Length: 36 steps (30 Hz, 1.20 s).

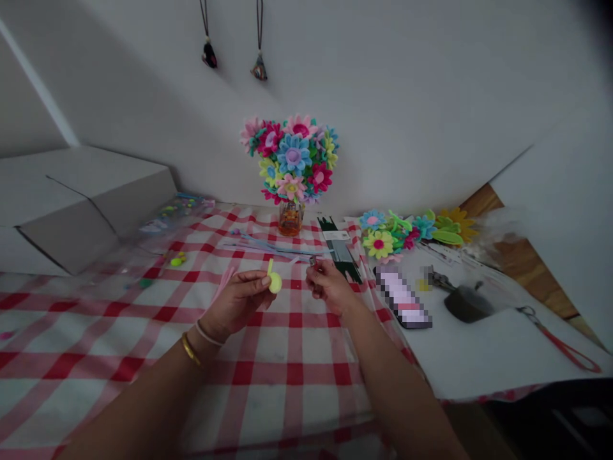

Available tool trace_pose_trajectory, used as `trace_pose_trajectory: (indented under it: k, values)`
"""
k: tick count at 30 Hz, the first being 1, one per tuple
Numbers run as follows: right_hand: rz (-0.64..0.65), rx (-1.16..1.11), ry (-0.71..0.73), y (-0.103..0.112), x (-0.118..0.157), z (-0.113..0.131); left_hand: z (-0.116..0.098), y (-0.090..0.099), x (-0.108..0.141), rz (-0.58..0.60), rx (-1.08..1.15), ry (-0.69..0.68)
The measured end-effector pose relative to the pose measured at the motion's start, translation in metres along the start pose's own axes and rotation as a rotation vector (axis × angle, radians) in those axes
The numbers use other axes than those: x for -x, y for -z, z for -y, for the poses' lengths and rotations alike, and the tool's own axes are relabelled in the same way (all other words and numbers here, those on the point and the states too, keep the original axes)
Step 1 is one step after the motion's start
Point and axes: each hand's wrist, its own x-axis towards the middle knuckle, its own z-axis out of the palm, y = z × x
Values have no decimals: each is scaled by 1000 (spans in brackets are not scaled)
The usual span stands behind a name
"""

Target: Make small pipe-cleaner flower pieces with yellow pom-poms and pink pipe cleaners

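Note:
My left hand [244, 297] pinches a small round yellow-green piece [274, 282] with a short stem pointing up. To its right, my right hand [328, 284] is closed on a small metallic item [313, 261], which looks like a lighter. The two hands are apart, above the checkered cloth. Behind them lie thin blue and lilac stems [268, 246] and a dark green bundle with a paper label [341, 250]. Pink strips [225, 281] lie beside my left hand.
A glass vase [290, 220] of fuzzy flowers stands at the back. At left are a white box [96, 198] and plastic bags [158, 236]. At right lie more flowers [378, 243], a phone [405, 299], keys and a dark pouch [467, 303] with a red strap [562, 345].

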Motion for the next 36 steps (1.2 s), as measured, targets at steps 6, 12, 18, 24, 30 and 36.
trace_pose_trajectory:
  k: [6,12,18,24,30,36]
  values:
    - [15,52,-91,4,-2,-2,3,4,-1,66,-34,-11]
    - [-94,10,-153,6,-7,-4,6,8,-2,69,-89,26]
    - [-85,3,-162,9,-5,-2,6,9,-2,89,-99,28]
    - [-121,100,7,6,-6,-1,6,9,-2,104,-104,37]
    - [-231,139,105,-2,0,7,6,7,-1,107,-122,61]
    - [-208,202,188,-8,4,10,5,5,0,88,-117,86]
